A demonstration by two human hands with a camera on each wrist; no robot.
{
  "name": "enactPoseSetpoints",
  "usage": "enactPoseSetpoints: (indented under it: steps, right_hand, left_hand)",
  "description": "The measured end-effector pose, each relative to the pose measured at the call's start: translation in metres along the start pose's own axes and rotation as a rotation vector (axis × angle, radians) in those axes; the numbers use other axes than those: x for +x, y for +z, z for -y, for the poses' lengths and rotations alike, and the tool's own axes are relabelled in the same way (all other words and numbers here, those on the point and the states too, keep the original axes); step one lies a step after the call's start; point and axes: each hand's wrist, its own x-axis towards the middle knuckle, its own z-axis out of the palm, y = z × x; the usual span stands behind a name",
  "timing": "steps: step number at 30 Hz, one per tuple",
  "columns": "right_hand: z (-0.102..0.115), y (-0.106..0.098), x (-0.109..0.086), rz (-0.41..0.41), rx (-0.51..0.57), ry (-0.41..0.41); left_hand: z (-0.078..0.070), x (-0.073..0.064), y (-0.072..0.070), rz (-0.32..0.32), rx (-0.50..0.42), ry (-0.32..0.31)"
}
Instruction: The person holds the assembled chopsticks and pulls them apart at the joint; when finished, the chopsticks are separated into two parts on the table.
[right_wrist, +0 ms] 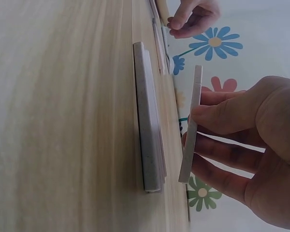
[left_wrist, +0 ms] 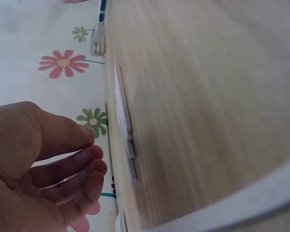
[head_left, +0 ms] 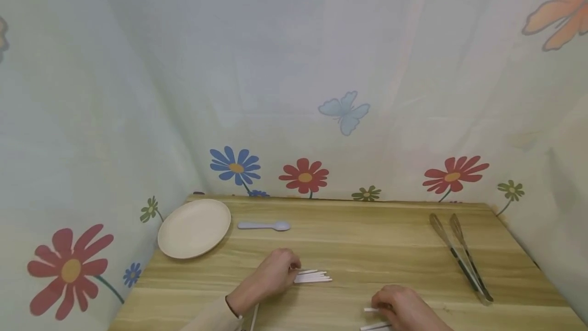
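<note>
My left hand (head_left: 275, 272) is beside a small bundle of white sticks (head_left: 313, 277) lying on the wooden table. In the left wrist view its thumb and fingers are loosely bent with nothing between them, and the sticks (left_wrist: 123, 113) lie past the fingertips. Another white stick (head_left: 254, 317) shows by the left wrist. Between thumb and fingers, my right hand (head_left: 406, 306) pinches a short white stick (right_wrist: 186, 164), held above the table. Below that hand, more white sticks (right_wrist: 148, 121) lie side by side on the tabletop.
A round cream plate (head_left: 195, 229) sits at the table's back left corner, with a pale grey spoon (head_left: 266, 226) right of it. Metal tongs (head_left: 469, 269) with dark handle grips lie on the right. A flower-print curtain (head_left: 257, 91) hangs behind the table.
</note>
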Motion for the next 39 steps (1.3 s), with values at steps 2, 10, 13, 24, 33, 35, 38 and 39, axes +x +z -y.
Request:
enactPoseSetpoints:
  steps: [2, 10, 13, 24, 33, 35, 38, 39]
  right_hand:
    - [-0.001, 0.001, 0.0, -0.007, -0.004, -0.015]
    - [0.002, 0.001, -0.001, -0.052, -0.036, -0.032]
    - [0.003, 0.0, 0.0, -0.025, -0.012, -0.006]
    - [0.004, 0.001, 0.0, 0.001, 0.011, 0.024]
    - [0.005, 0.001, 0.0, -0.002, -0.004, 0.013]
    - [0.005, 0.001, -0.001, 0.001, -0.003, 0.014]
    - [0.004, 0.002, -0.001, 0.01, 0.003, 0.023]
    - [0.004, 0.002, -0.001, 0.016, 0.009, 0.028]
  left_hand:
    - [0.001, -0.004, 0.0, -0.026, 0.003, 0.005]
    - [0.004, -0.016, -0.002, -0.085, 0.034, 0.018]
    - [0.005, -0.021, -0.002, -0.099, 0.037, 0.019]
    - [0.006, -0.038, -0.006, -0.106, 0.012, -0.014]
    - [0.008, -0.051, -0.007, -0.109, 0.033, -0.066]
    - [0.008, -0.053, -0.006, -0.12, 0.048, -0.066]
    - [0.008, -0.056, -0.007, -0.126, 0.057, -0.076]
    - [0.008, -0.057, -0.006, -0.123, 0.056, -0.08]
